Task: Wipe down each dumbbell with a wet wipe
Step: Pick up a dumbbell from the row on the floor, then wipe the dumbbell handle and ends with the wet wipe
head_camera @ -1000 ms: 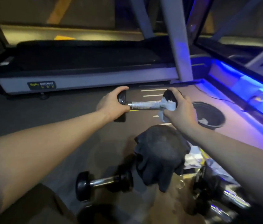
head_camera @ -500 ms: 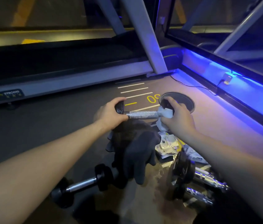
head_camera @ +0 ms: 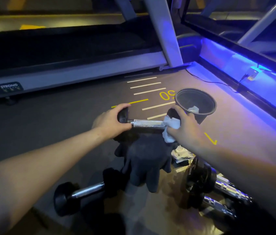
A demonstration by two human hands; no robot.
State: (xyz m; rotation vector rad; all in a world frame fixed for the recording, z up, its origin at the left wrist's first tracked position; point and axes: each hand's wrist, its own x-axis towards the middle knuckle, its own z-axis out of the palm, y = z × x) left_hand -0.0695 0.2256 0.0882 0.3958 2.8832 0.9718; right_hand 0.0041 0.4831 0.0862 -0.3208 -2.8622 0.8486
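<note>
A: Largest item logged: a grey-framed treadmill with a black belt (head_camera: 76, 48), set across the far side of the dark rubber gym floor (head_camera: 49, 126). White and yellow ruler markings are printed on the floor near it. A blue-lit ledge (head_camera: 260, 85) is noted along the right.

B: And lower in the view?

A: A dark cloth-covered knee (head_camera: 144, 160) is seen at centre. A black-headed dumbbell with a chrome handle (head_camera: 83, 192) is laid on the floor to its left. Two chrome-handled dumbbells with black plates (head_camera: 206, 189) are stacked at the right, partly hidden by the right forearm.

B: The bin?

A: A round black plastic bin (head_camera: 195, 102) is stood on the floor just beyond the right hand; a crumpled white wipe is seen inside.

B: The task item?

A: A small dumbbell with black ends and a knurled silver handle (head_camera: 148, 123) is held level above the knee, off the floor. Its left end is gripped by the left hand (head_camera: 111, 121), fingers curled round the head. A white wet wipe (head_camera: 171, 128) is pinched against the right end of the handle by the right hand (head_camera: 186, 128); the right head is mostly covered. Grip state: both closed on their items.
</note>
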